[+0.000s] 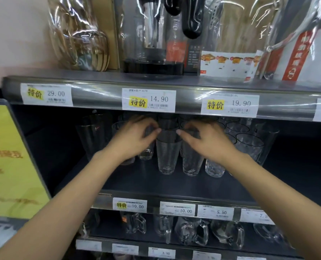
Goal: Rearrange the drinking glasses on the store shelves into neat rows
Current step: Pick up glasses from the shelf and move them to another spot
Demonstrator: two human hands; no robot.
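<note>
Several clear drinking glasses stand on the dark middle shelf (129, 184). A front glass (167, 156) stands between my two hands. My left hand (135, 139) reaches in from the left, its fingers curled round a glass (146, 152) that it mostly hides. My right hand (206, 141) reaches in from the right and grips another glass (191, 162) near the rim. More glasses (247, 141) stand in rows to the right. A taller glass (92, 136) stands at the left.
The upper shelf edge (99, 94) with price tags hangs just above my hands. Wrapped kettles and a glass jug stand on top. Glass mugs (191, 231) fill the lower shelf. A yellow sign (11, 162) stands at the left.
</note>
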